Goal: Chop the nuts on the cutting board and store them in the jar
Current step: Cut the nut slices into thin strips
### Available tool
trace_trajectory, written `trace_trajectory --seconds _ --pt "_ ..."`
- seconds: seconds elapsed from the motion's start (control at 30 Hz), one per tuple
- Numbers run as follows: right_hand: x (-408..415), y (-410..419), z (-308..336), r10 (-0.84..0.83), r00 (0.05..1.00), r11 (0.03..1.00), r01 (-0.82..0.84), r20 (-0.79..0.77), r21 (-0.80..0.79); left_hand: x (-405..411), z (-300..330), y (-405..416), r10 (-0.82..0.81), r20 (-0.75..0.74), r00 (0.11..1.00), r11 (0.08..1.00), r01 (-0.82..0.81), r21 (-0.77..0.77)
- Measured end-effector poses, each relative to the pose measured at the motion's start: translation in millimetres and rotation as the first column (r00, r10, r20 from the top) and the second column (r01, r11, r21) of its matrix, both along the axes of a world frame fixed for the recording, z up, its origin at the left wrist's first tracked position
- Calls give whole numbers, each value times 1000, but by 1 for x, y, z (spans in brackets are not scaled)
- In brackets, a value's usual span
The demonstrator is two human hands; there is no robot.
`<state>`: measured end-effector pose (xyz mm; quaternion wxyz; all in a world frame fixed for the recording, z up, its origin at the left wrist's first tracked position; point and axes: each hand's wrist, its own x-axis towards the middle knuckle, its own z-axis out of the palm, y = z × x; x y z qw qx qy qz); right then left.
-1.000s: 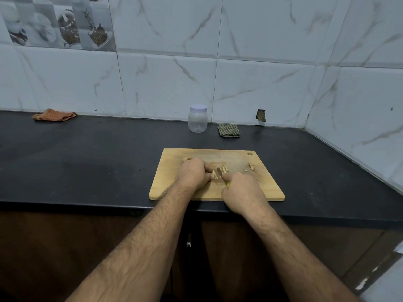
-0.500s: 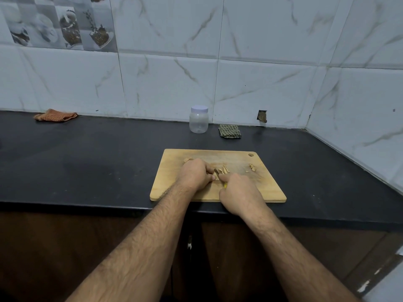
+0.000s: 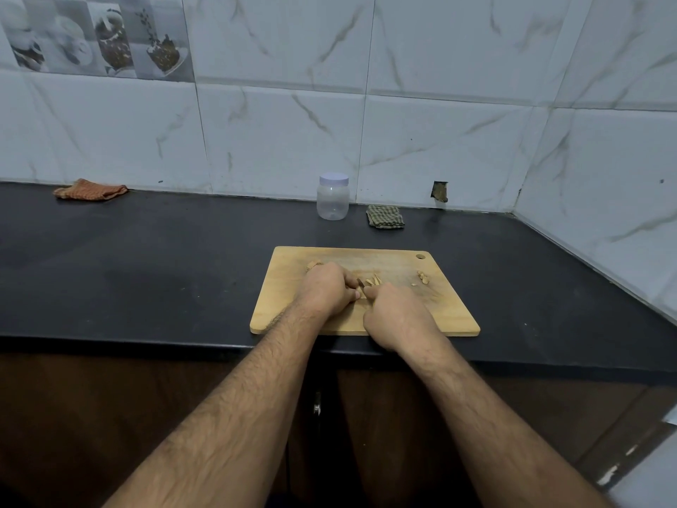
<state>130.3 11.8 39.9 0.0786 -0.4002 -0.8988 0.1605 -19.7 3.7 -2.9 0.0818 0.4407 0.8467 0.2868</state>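
Wooden cutting board (image 3: 445,309) at frame centre, both hands curled over nuts (image 3: 373,281).
Left hand (image 3: 327,290) pinching pieces mid-board; right hand (image 3: 397,317) fisted just beside it, grip contents hidden. More nuts near left and right board edges. Lidded clear jar (image 3: 332,196) upper centre, against tiled wall.

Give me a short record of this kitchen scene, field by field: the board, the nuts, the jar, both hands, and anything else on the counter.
cutting board: wooden, at the counter's front edge
nuts: cut pieces between the hands; small pile toward the board's right
jar: clear plastic, lid on, by the wall, looks empty
left hand: curled over nuts on the board
right hand: curled as if around a knife handle; blade barely visible
counter: dark
cloths: orange one far left; green checked one beside the jar
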Motion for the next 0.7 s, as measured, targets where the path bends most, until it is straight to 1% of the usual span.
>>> trace_trajectory --seconds 0.4,0.53,0.7 --pt "31 -17 -10 4 1000 999 -4 4 45 2 2 -1 17 -18 1000 1000 -17 9" --pt "31 -19 -9 -1 1000 999 0 17 50 3 3 -2 23 -24 999 1000 -22 8" --pt "22 -12 -7 -20 1000 999 20 -11 34 4 3 -1 19 -30 999 1000 -19 -1"
